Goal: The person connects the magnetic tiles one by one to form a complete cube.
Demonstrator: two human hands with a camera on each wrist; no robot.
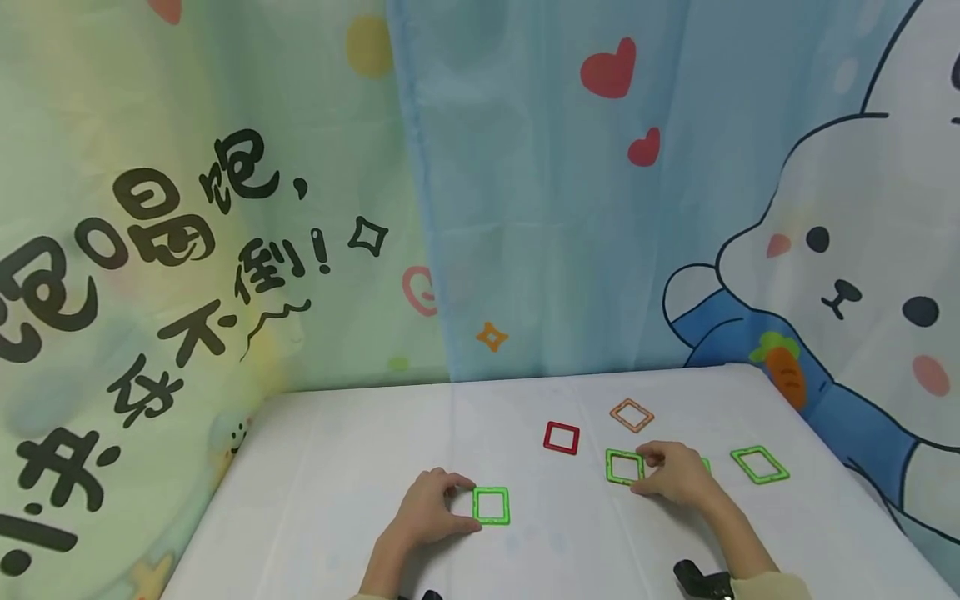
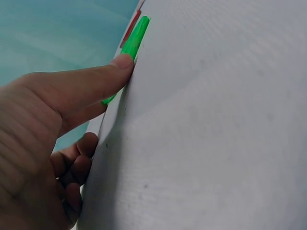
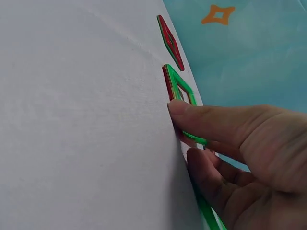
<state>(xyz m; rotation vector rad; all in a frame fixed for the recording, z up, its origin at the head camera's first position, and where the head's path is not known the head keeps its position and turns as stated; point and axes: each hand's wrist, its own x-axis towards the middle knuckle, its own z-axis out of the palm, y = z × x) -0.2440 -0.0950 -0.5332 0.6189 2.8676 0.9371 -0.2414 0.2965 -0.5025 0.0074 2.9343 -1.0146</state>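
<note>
Left of your left grip, the curtain (image 1: pixel 247 342) bears large black lettering. Your left grip (image 1: pixel 429 508) sits low over the white-covered bench (image 1: pixel 337 467), thumb and forefinger spread just wide enough to pinch the first green square frame (image 1: pixel 507 506) at its left corners; the other fingers curl loosely below (the left wrist view shows this best). That frame lies flat, just right of the grip.

Between your two grips, and farther from you than either, lies a red frame (image 1: pixel 577 442), touched by neither. Next comes the second green square frame (image 1: pixel 607 466), just left of your right grip (image 1: pixel 675 477), whose thumb and forefinger pinch it, parted across its right side. Beyond that grip and slightly to its left lies an orange frame (image 1: pixel 623 422), turned like a diamond.

Part of another green piece (image 1: pixel 707 465) shows behind your right grip, its shape mostly hidden. Farther right, well apart from the grip, lies a slanted green frame (image 1: pixel 744 467); past it, a printed bear (image 1: pixel 862 250) fills the backdrop.
</note>
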